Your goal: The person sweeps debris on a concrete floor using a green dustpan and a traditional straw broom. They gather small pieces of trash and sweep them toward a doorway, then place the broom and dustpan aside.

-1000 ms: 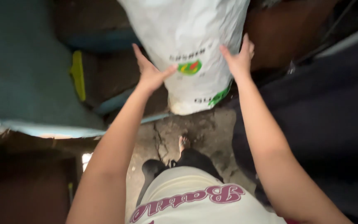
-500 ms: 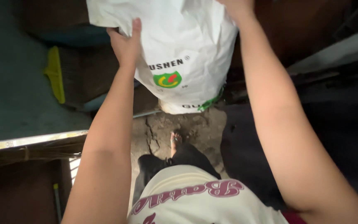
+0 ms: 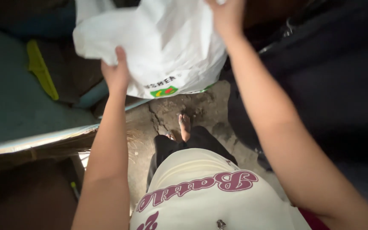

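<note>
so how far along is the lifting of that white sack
Done: the white sack is off the cracked ground, hanging above the bare foot. In hand: the left hand grips its side and the right hand holds its upper edge. Left: it rests on nothing yet; where it might be set down does not show.

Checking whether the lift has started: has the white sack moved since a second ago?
Yes. The white sack has risen: its bottom edge now sits well clear of the cracked dirt floor, gripped by the left hand and right hand.
</note>
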